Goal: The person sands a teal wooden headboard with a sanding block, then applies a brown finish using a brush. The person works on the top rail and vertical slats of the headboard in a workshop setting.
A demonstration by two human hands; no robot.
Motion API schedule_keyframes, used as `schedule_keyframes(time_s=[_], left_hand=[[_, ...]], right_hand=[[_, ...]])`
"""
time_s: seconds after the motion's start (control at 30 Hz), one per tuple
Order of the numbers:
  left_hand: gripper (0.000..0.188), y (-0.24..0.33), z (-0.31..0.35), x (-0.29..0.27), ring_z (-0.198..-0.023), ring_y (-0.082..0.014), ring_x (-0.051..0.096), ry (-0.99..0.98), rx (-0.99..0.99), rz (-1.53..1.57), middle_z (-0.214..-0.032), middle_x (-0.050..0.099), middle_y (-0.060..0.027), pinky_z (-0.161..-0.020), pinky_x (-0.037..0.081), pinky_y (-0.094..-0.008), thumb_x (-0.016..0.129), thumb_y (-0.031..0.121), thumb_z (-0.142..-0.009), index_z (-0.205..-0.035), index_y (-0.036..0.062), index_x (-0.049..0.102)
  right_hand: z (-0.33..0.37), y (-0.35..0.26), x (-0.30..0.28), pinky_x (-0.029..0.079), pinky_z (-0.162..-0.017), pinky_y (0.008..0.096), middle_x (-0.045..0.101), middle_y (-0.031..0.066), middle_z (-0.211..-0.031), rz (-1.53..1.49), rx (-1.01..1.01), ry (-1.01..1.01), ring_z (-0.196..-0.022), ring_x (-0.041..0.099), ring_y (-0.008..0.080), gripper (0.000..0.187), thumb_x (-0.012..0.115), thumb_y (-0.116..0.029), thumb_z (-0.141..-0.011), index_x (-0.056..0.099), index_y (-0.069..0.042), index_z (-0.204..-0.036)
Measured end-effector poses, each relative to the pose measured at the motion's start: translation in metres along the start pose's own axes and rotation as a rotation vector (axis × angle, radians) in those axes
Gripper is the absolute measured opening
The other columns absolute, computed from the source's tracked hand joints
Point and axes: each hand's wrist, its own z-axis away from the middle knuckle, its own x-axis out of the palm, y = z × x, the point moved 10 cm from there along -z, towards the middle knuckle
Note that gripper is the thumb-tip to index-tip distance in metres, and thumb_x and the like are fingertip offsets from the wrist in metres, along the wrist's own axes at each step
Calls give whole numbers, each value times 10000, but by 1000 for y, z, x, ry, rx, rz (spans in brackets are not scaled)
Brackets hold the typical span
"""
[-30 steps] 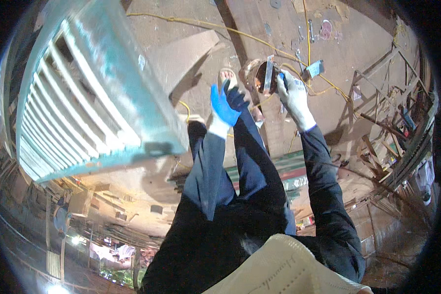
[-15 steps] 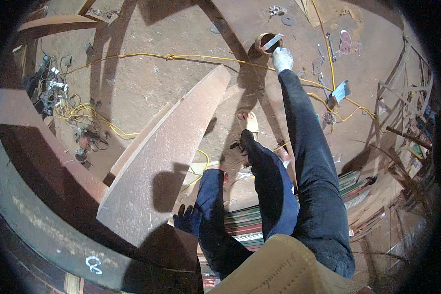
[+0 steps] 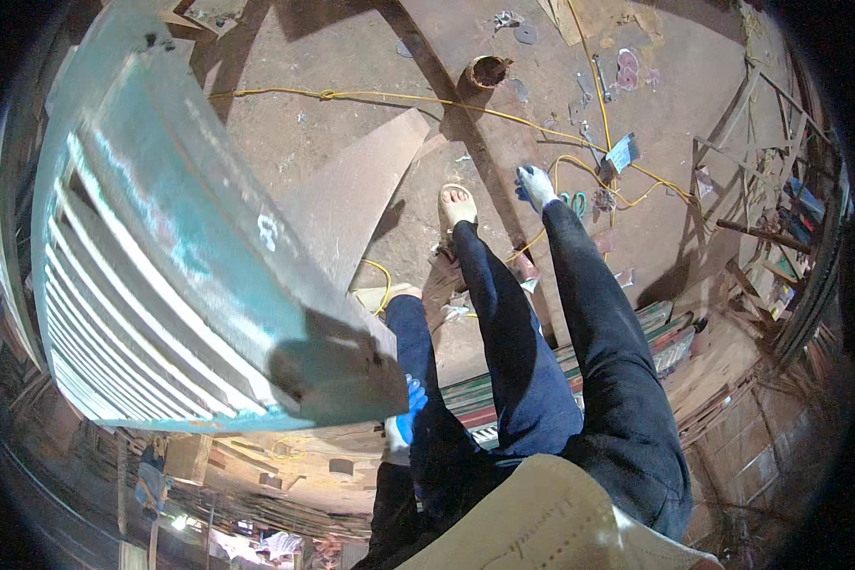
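A large curved teal panel (image 3: 190, 228) with a row of white slats stands tilted up on my left, with a white mark on its outer face. My left hand (image 3: 407, 413), in a white and blue glove, grips its lower right corner; part of the hand is hidden by my leg and the panel edge. Over the floor to the right, my right hand (image 3: 536, 186), in a similar glove, is empty, its fingers apart and slightly bent. A brownish curved board (image 3: 356, 199) lies partly behind the panel. Ahead sits a round can (image 3: 487, 72) with dark contents.
A yellow cord (image 3: 427, 102) crosses the floor and loops on the right near a blue packet (image 3: 622, 152). Green-handled scissors (image 3: 578, 202) lie beside my right hand. Sandalled feet (image 3: 458, 205) stand below. A metal frame (image 3: 731, 142) and wood scraps line the right side.
My right hand has let go of the flat scraper at the can and drawn back toward me. The panel on the left has tilted up, showing its slats, with my left hand at its corner.
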Motion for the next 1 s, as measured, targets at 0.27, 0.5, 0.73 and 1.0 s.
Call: schedule_keyframes(time_s=[0.27,0.5,0.73,1.0], left_hand=[[413,-19,10,-5,-1163,-237,561,-1,-20,-36,-1275,580,-95,-1003,445,-388,403,321,-1015,-1371,124,475],[393,-66,-1,-118,-1061,-236,629,132,24,88,-1250,599,-78,-927,518,-369,376,300,-1030,-1343,94,491],[353,-26,10,-141,-1095,-253,609,364,227,-162,-1208,627,-122,-931,509,-369,568,211,-960,-1261,27,575],[369,-19,15,-119,-1092,-247,615,385,126,-69,-1213,624,-131,-941,508,-376,551,225,-973,-1280,19,552]], right_hand=[[7,-1,-19,488,-632,328,622,79,-863,431,-219,109,-719,587,187,247,550,-288,-939,624,-69,-1027],[-9,-164,-11,480,-843,500,654,180,-1016,960,-688,507,-966,620,370,344,572,-389,-887,590,-78,-1033],[-133,-243,-14,491,-867,450,690,169,-1002,817,-737,524,-953,650,342,480,660,-442,-825,634,-61,-1116],[-144,-192,-8,487,-587,275,686,45,-781,149,-547,299,-660,622,127,249,671,-258,-884,682,-52,-1023]])
